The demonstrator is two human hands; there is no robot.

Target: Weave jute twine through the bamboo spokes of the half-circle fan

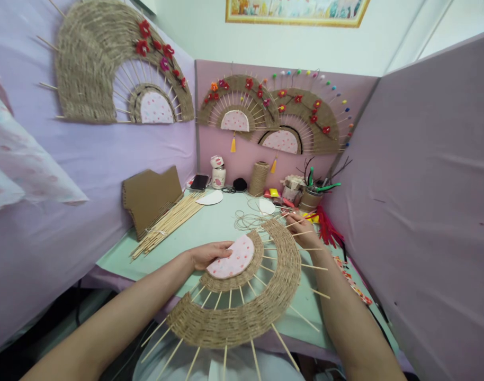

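A half-round woven fan (279,286) of brown twine on thin wooden sticks is tilted over the near edge of the table. My left hand (210,255) grips it at the pink spotted half-circle (234,258), thumb on top and the other fingers mostly hidden underneath. At the fan's far right end, my right hand (301,232) has its fingers pinched together beside the stick tips. Whatever is between those fingers is too small to make out. Loose loops of thin twine (248,219) lie on the table just beyond the fan, near a white paper piece (267,206).
Bundled sticks (172,222) and brown cardboard (150,198) lie at the left. Along the back stand a twine spool (258,179), a jar (218,176) and a pot holding green-handled tools (311,198). Red strips (329,227) lie at right. Finished fans (87,63) hang on the partitions.
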